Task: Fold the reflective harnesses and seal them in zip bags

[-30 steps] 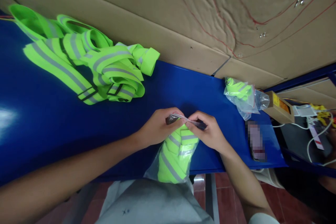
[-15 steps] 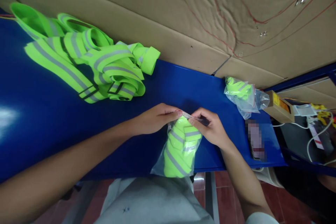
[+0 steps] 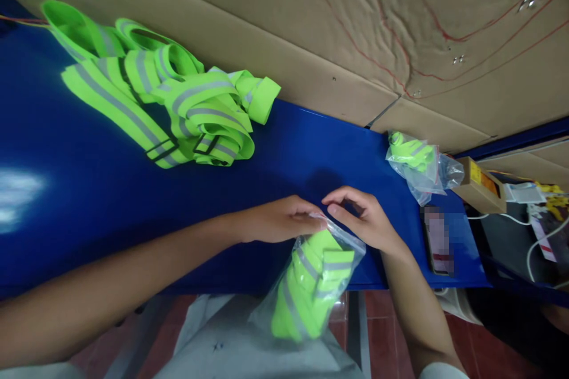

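Observation:
My left hand (image 3: pixel 291 218) pinches the top corner of a clear zip bag (image 3: pixel 345 235). Inside the bag is a folded neon-yellow reflective strap (image 3: pixel 302 290) with grey stripes. The bag hangs tilted over the table's front edge, in front of my shirt. Just above the bag's free top corner, my right hand (image 3: pixel 360 216) is apart from it, thumb and forefinger curved with a gap between them and nothing visible in them.
A tangled pile of neon-yellow reflective straps (image 3: pixel 178 95) with black buckles lies on the blue table (image 3: pixel 284 160). On the right are another bagged strap (image 3: pixel 413 154), a phone (image 3: pixel 438 243) and a small cardboard box (image 3: pixel 480 186). Brown cardboard (image 3: pixel 311 41) lines the back.
My right hand has let go of the bag's top edge and opened. With my left hand, the bag has moved down towards my body and tilted. The view has shifted slightly.

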Tool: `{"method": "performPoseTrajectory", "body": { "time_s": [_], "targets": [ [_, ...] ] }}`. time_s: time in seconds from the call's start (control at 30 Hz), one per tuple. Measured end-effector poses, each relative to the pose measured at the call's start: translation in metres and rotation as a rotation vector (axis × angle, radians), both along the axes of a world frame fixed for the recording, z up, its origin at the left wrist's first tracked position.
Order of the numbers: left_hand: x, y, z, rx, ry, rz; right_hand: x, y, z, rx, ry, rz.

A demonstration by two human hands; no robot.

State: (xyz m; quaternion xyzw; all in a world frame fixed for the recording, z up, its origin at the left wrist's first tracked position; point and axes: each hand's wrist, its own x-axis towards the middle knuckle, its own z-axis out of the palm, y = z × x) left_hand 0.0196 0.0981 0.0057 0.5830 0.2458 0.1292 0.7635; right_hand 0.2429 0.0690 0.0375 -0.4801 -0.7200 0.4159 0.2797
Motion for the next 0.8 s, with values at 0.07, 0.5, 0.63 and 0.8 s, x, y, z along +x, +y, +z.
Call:
{"method": "performPoseTrajectory", "body": {
  "time_s": [0.07,0.5,0.63,0.8],
  "targets": [
    [0.002,-0.006,0.001,-0.099,0.008,-0.028,-0.001,-0.001,0.000,-0.062,0.027,0.071],
    [0.001,-0.007,-0.002,-0.040,0.061,0.039,0.011,0.007,-0.004,-0.690,0.237,0.137],
    [0.000,-0.005,-0.001,-0.063,0.066,0.038,0.004,0.009,-0.011,-0.748,0.302,0.141],
    [0.005,-0.007,0.006,-0.089,0.017,0.128,0.006,0.009,-0.008,-0.556,0.273,0.023]
  ]
}}
